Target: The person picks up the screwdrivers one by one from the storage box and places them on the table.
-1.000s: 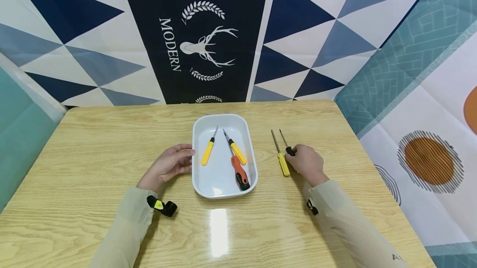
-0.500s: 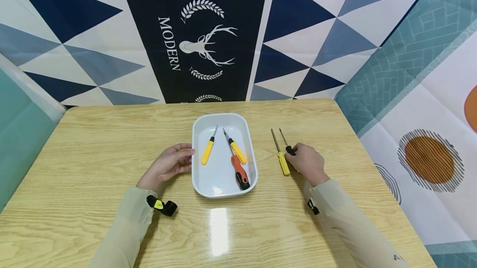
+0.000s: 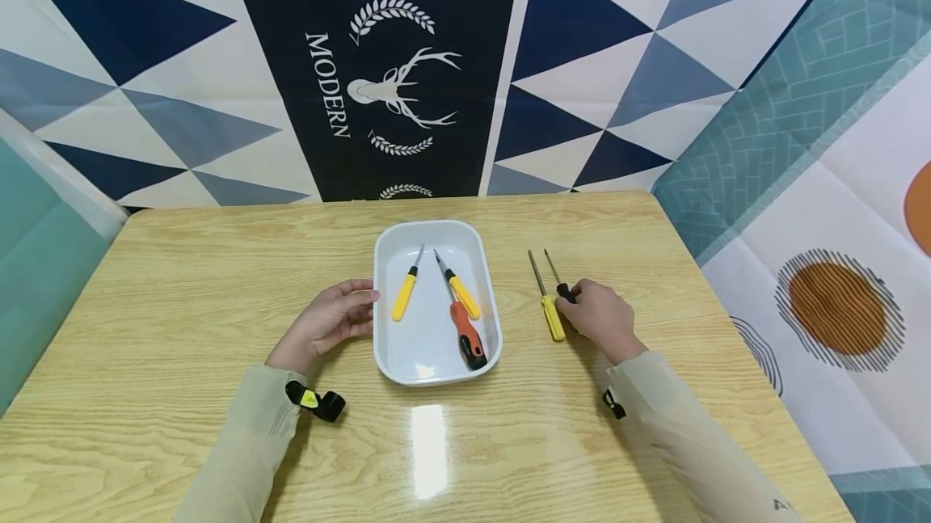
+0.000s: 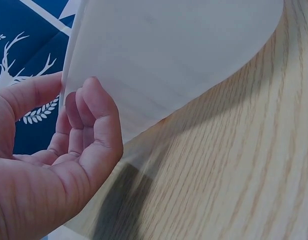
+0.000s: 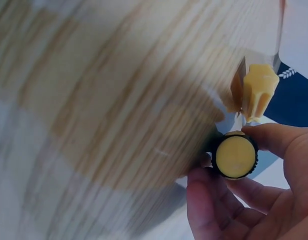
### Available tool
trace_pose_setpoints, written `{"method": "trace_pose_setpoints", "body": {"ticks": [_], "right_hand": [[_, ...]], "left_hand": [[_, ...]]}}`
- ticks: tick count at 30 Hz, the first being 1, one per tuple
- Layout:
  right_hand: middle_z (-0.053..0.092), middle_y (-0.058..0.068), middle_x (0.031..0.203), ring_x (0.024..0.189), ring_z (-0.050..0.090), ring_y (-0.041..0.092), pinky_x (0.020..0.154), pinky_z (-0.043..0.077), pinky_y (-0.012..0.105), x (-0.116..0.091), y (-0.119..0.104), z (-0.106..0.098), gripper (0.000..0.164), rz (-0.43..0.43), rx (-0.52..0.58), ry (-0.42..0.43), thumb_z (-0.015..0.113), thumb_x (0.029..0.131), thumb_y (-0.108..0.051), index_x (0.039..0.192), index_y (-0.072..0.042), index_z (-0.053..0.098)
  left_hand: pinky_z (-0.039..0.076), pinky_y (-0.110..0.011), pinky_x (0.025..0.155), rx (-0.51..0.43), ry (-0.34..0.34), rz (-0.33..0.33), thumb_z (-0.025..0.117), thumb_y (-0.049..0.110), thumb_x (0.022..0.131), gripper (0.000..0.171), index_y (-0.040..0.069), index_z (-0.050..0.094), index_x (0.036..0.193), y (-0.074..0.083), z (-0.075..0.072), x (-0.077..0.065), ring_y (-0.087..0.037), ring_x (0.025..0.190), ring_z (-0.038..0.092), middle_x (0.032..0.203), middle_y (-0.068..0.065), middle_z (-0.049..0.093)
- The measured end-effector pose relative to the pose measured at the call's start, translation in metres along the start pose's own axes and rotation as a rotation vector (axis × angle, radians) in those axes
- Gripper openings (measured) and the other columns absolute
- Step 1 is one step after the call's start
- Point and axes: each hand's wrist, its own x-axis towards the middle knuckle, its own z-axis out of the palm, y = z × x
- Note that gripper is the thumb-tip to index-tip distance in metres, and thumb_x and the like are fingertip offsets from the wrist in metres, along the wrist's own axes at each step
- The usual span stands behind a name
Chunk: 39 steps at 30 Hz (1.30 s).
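At the left side of a white tray (image 3: 407, 353), my left hand (image 3: 333, 321) holds the rim, the thumb at its edge and the curled fingers against the outer wall (image 4: 184, 55). Inside lie a red-and-black screwdriver (image 3: 467, 335) and two yellow-handled screwdrivers, one on the left (image 3: 404, 297) and one on the right (image 3: 464, 297). Right of the tray, my right hand (image 3: 602, 317) pinches a screwdriver (image 3: 565, 293) by its dark handle, whose round yellow end (image 5: 236, 156) shows in the right wrist view. A yellow-handled screwdriver (image 3: 552, 319) lies just left of it on the table.
The wooden table (image 3: 182, 305) ends at a patterned cloth backdrop (image 3: 414, 103) with a deer print. More cloth hangs along the left and right sides. Both wrists wear black straps, the left one (image 3: 316, 402) with a yellow label.
Both hands, the tray and the screwdrivers keep their places. Only a very slight shift of the head view shows.
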Motion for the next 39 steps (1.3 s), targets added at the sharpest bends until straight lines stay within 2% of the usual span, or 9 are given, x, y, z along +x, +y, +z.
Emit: {"method": "trace_pose_setpoints", "body": {"ticks": [5, 12, 19, 26, 33, 36, 39], "right_hand": [[0.063, 0.012, 0.089, 0.058, 0.052, 0.018, 0.043, 0.037, 0.028, -0.002, 0.001, -0.002, 0.046, -0.010, 0.013, -0.011, 0.046, 0.084, -0.042, 0.112, -0.006, 0.053], [0.063, 0.014, 0.098, 0.064, 0.054, 0.017, 0.046, 0.038, 0.028, -0.004, 0.002, -0.007, 0.048, -0.019, 0.014, -0.015, 0.045, 0.086, -0.043, 0.114, -0.005, 0.053], [0.064, 0.013, 0.097, 0.067, 0.057, 0.018, 0.047, 0.040, 0.028, -0.007, 0.003, -0.011, 0.048, -0.029, 0.025, 0.005, 0.043, 0.087, -0.044, 0.115, -0.006, 0.053], [0.064, 0.010, 0.088, 0.062, 0.053, 0.018, 0.045, 0.038, 0.029, -0.008, -0.004, -0.018, 0.050, -0.028, 0.048, 0.025, 0.042, 0.087, -0.047, 0.116, -0.008, 0.051], [0.057, 0.003, 0.062, 0.051, 0.047, 0.016, 0.039, 0.035, 0.027, -0.010, -0.015, -0.024, 0.048, -0.057, 0.058, 0.029, 0.042, 0.087, -0.045, 0.117, -0.009, 0.051], [0.054, 0.002, 0.059, 0.048, 0.046, 0.015, 0.038, 0.033, 0.026, -0.012, -0.021, -0.026, 0.046, -0.076, 0.070, 0.034, 0.043, 0.087, -0.045, 0.115, -0.009, 0.052], [0.056, 0.002, 0.064, 0.048, 0.045, 0.015, 0.038, 0.032, 0.025, -0.013, -0.027, -0.027, 0.044, -0.092, 0.075, 0.048, 0.043, 0.087, -0.044, 0.113, -0.009, 0.053]], "left_hand": [[0.053, -0.024, 0.068, -0.002, -0.004, 0.005, 0.056, 0.016, 0.086, 0.048, 0.000, 0.033, 0.125, 0.000, 0.000, 0.000, -0.009, 0.074, 0.058, 0.087, -0.001, 0.058], [0.053, -0.026, 0.068, -0.006, 0.011, -0.008, 0.056, 0.015, 0.086, 0.043, 0.003, 0.036, 0.122, 0.001, 0.001, -0.001, -0.010, 0.074, 0.058, 0.089, -0.002, 0.058], [0.053, -0.026, 0.070, 0.010, 0.002, -0.014, 0.058, 0.018, 0.085, 0.048, 0.002, 0.035, 0.124, 0.001, 0.001, 0.000, -0.010, 0.076, 0.058, 0.091, -0.001, 0.057], [0.053, -0.026, 0.070, 0.007, 0.014, -0.020, 0.059, 0.019, 0.085, 0.050, 0.002, 0.034, 0.125, 0.002, 0.000, 0.000, -0.010, 0.077, 0.058, 0.092, -0.001, 0.057], [0.053, -0.026, 0.071, -0.010, 0.010, -0.018, 0.059, 0.019, 0.084, 0.046, 0.003, 0.037, 0.121, 0.000, 0.000, 0.000, -0.010, 0.078, 0.059, 0.091, -0.001, 0.058], [0.053, -0.027, 0.071, -0.008, 0.011, -0.014, 0.059, 0.019, 0.084, 0.044, 0.004, 0.038, 0.120, 0.000, 0.000, 0.000, -0.010, 0.077, 0.059, 0.091, -0.001, 0.058], [0.053, -0.027, 0.071, -0.003, 0.011, -0.011, 0.059, 0.019, 0.085, 0.045, 0.003, 0.037, 0.121, -0.001, 0.000, 0.000, -0.010, 0.078, 0.059, 0.091, -0.001, 0.058]]}}
